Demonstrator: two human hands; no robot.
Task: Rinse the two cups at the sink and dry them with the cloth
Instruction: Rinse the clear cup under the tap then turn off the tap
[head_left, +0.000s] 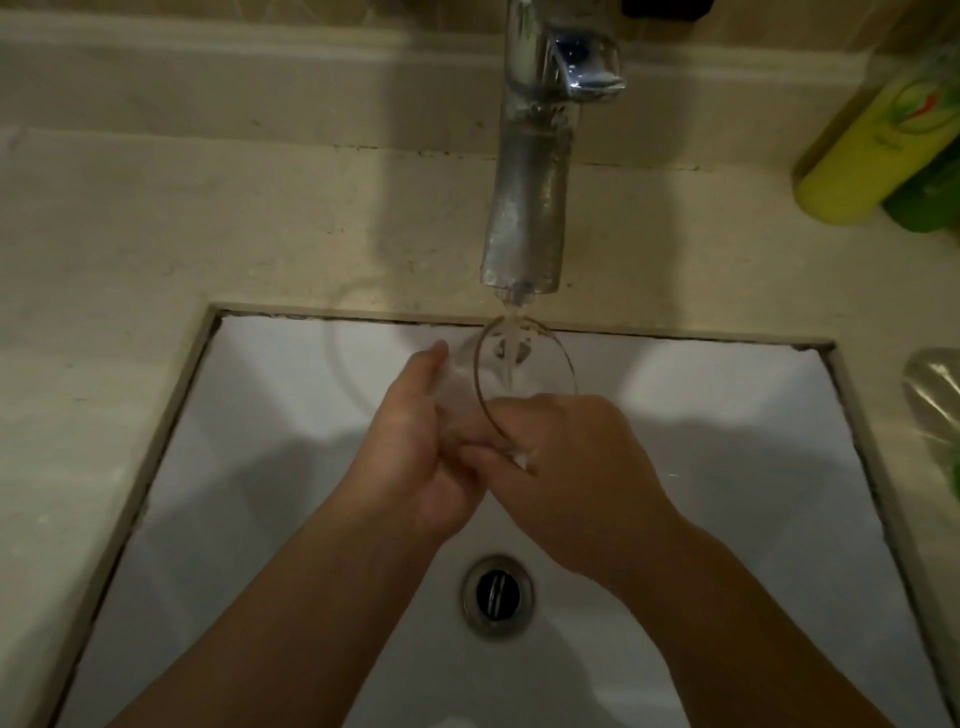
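**Glass cup under the running tap, both hands on it**

I see one clear glass cup (524, 379) held over the white sink (727, 467), close to its back edge and right beneath the spout of the chrome tap (530, 208). A thin stream of water (511, 358) falls from the spout into the cup's mouth, which tilts up toward the camera.

My left hand (421, 447) wraps the cup's left side, fingers curled around the wall, thumb tip up near the rim. My right hand (576, 478) closes over the cup's near side, fingers pressed on the glass where the two hands meet. Both grips are tight on the cup; the glass is so transparent that its base is hard to make out, likely hidden behind the fingers.

The drain (497, 595) sits in the basin below the wrists. On the counter's back right corner stand a yellow-green bottle (878, 140) and a darker green one (930, 197), touching.
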